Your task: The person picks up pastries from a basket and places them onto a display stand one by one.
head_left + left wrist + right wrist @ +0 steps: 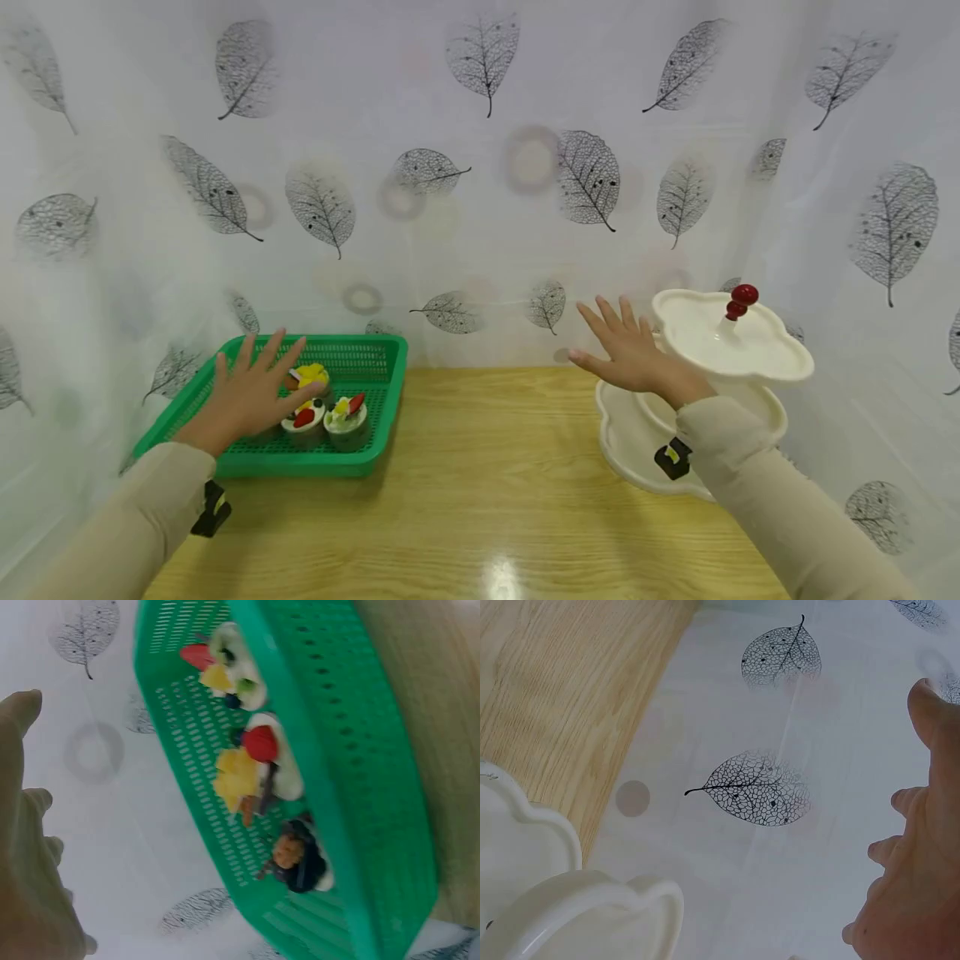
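The head view takes in both bare hands, while each wrist view shows one. The left hand [251, 400] is above a green plastic basket [382, 454], its fingers straight and spread apart, gripping nothing. The right hand [626, 350] is likewise spread, beside a white scalloped tiered stand [750, 354] at the right of the wooden table [480, 467]; the right wrist view shows a gap between its fingers and the stand's rims.

The basket sits at the left of the table, its long axis running roughly left to right. Inside, a kiwi-and-strawberry dessert cup [347, 427], a strawberry-topped cup [303, 421] and a yellow-topped cup [311, 379] stand upright, toppings up. The left wrist view adds a dark-topped dessert [300, 862], covered by the hand in the head view.

Only the head view shows the stand's red knob [744, 296], pointing upward. Behind hangs a white leaf-print sheet [487, 208].
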